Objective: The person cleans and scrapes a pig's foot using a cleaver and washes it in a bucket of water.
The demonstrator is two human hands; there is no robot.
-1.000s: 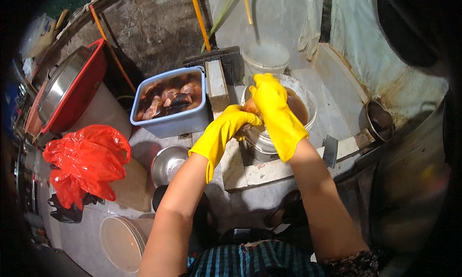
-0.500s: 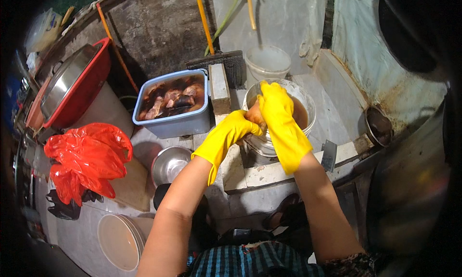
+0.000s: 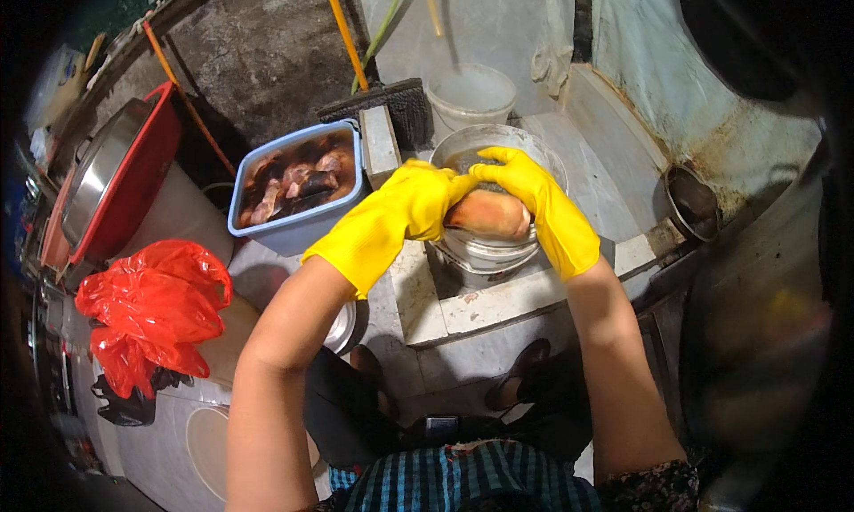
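Both my hands wear yellow rubber gloves and hold a piece of skin-on meat (image 3: 489,215), reddish-tan and rounded, over the near rim of a white bucket (image 3: 556,161). My left hand (image 3: 427,199) is closed around the meat's left end. Curved over its far and right side, my right hand (image 3: 527,187) grips the other end; some of its fingers are hidden behind the meat. Murky liquid shows in the bucket past the gloves. To the left, a blue tub (image 3: 298,236) holds several pieces of meat (image 3: 307,181) in brown liquid.
A low tiled ledge (image 3: 485,309) runs in front of the bucket. Behind stand another white bucket (image 3: 471,92) and a dark broom head (image 3: 409,107). A red plastic bag (image 3: 156,307) and a red basin (image 3: 165,125) are at left; a round pan (image 3: 692,208) lies at right.
The meat has come up and nearer, out of the bucket's mouth, and now shows broadside. My right hand has shifted from above it to its right side. The view has moved slightly.
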